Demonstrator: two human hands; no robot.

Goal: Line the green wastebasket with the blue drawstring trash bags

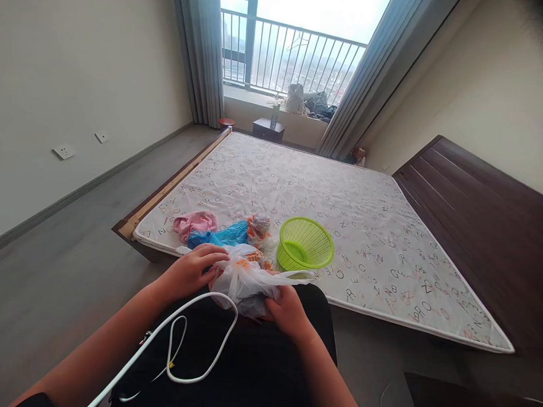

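Note:
A white plastic bag (246, 280) with orange print rests above my lap between both hands. Its top is bunched together and a handle loop stretches to the right. My left hand (202, 263) presses on the bag's left side with its fingers curled against it. On the lower right, my right hand (285, 308) grips the plastic, thumb on top. What the bag contains is hidden. Just beyond it on the mattress (368, 230) lie a pink cloth (195, 224), a blue plastic bag (230, 233) and another orange-printed clear bag (259, 227). A green plastic basket (306, 243) stands to their right, tilted slightly.
A white cable (198, 379) loops across my lap in front of the bag. The bed's wooden side rail (174, 176) runs along the left and a dark headboard (476, 199) along the right. A small nightstand (269, 129) with a bottle stands near the window.

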